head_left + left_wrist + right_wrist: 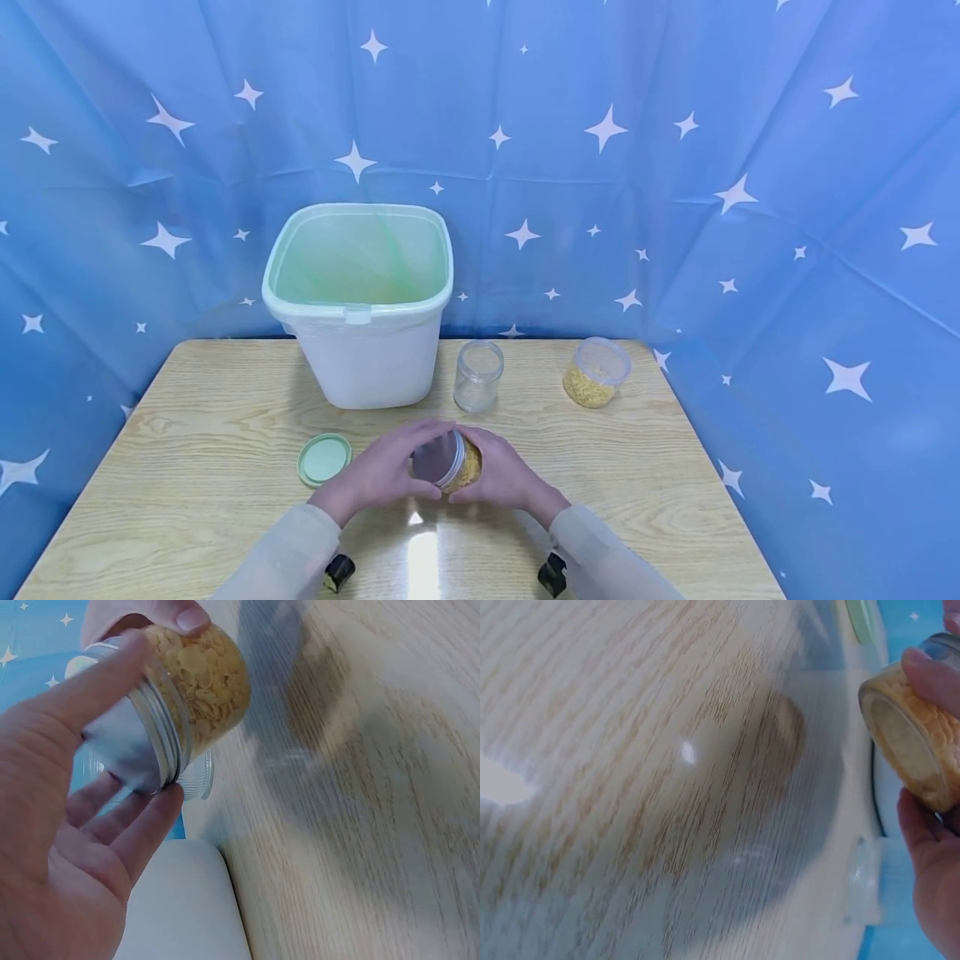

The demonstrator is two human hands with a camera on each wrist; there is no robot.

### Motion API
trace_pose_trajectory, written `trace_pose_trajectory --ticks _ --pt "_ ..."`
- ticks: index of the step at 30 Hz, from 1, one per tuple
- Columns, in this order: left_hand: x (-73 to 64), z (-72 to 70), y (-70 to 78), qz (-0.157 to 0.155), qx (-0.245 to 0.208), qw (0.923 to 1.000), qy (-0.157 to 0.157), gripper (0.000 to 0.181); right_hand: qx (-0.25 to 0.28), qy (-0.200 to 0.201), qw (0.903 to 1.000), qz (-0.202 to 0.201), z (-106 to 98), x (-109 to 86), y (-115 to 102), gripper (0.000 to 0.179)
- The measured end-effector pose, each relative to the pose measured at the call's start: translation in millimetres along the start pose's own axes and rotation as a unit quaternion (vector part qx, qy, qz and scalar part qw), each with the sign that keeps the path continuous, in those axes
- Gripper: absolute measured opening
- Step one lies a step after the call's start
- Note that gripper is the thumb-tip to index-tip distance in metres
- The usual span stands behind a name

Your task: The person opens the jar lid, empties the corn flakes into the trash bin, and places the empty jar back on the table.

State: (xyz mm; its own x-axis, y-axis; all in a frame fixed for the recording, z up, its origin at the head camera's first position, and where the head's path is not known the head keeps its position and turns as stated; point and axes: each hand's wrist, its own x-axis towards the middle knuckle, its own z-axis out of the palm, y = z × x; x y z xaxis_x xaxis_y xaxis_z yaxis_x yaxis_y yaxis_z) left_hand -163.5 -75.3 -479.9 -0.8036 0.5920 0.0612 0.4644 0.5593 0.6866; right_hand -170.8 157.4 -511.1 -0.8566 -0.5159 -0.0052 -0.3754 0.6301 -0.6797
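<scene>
Wood-grain table [645,483] | starred blue curtain [555,200] | left fingers [154,825] gripping silver lid [124,746] | right fingers [916,832] gripping flake-filled jar [217,686], tilted

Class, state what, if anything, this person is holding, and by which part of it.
A jar of yellow flakes: the left grip holds it at the silver lid, the right grip around its clear body.
</scene>
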Motion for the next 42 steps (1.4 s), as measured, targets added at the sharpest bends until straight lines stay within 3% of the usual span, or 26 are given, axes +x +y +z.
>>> trace_pose_trajectory --ticks 7,14,20,24,27,34,42 --pt "0.8 1.9 0.2 -0.035 0.016 0.9988 0.031 0.088 -0.002 0.002 1.0000 0.008 -0.4 0.3 -0.7 0.098" --pt "1.0 3.3 0.7 -0.053 0.017 0.9980 0.031 0.092 -0.002 0.003 1.0000 0.009 -0.7 0.7 -1.0 0.098" --pt "0.2 0.6 0.9 -0.021 -0.004 0.9998 0.000 0.100 0.000 0.004 1.0000 -0.001 -1.0 0.4 -0.2 0.099" --pt "-0.3 -2.1 0.8 0.017 0.001 0.9996 -0.023 0.094 0.002 0.000 1.0000 0.002 -0.8 0.6 0.1 0.097" --pt "-0.9 -2.7 1.2 0.023 0.016 0.9992 -0.027 0.089 -0.002 0.000 1.0000 0.000 -0.4 0.8 0.4 0.093" --pt "-1.1 -1.1 1.4 0.007 0.028 0.9996 0.000 0.084 -0.003 0.000 1.0000 0.000 0.6 0.3 1.6 0.099" --pt "0.6 -0.3 2.4 -0.040 0.013 0.9990 0.012 0.088 0.009 0.000 1.0000 -0.001 0.5 0.9 0.7 0.099"
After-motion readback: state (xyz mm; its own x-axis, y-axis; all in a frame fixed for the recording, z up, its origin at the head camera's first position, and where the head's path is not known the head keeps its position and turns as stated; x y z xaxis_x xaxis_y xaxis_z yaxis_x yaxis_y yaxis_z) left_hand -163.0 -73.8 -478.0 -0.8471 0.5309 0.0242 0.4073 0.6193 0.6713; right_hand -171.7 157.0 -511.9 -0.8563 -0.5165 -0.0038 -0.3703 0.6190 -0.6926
